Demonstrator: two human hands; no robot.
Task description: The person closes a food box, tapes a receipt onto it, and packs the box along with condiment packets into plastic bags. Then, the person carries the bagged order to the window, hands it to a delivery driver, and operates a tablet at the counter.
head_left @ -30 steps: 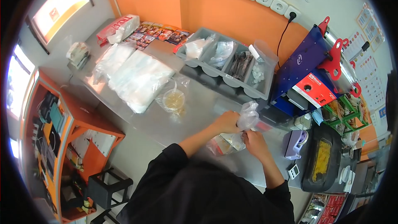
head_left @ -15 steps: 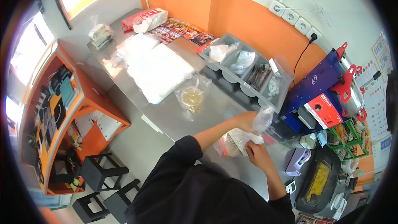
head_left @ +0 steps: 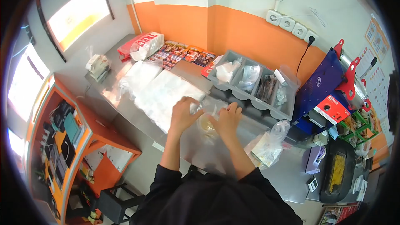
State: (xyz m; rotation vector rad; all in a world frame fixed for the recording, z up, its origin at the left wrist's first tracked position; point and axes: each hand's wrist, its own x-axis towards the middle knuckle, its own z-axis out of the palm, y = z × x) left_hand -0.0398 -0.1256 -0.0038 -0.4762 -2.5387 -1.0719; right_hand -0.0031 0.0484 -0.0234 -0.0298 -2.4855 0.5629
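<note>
A clear plastic bag (head_left: 213, 105) with a yellowish round container or content (head_left: 206, 123) inside stands on the steel table. My left hand (head_left: 182, 114) is at the left side of the bag's top, its fingers curled on the thin plastic. On the other side, my right hand (head_left: 227, 120) pinches the plastic, thumb pointing inward. The bag's mouth lies between both hands, partly hidden by the fingers. Right of my right forearm rests another clear bag (head_left: 271, 146) holding a pale, flat-sided package, with nobody touching it.
White plastic packs (head_left: 166, 96) lie left of my hands. Behind stands a grey divided bin (head_left: 254, 87) with bags and cutlery. A blue machine (head_left: 318, 83), a tape dispenser (head_left: 315, 159) and a black tray (head_left: 339, 175) are at the right. A stool (head_left: 118, 202) stands below.
Both hands have let go of the bag with the pale package and moved left to the bag with the yellowish content. The view has shifted too.
</note>
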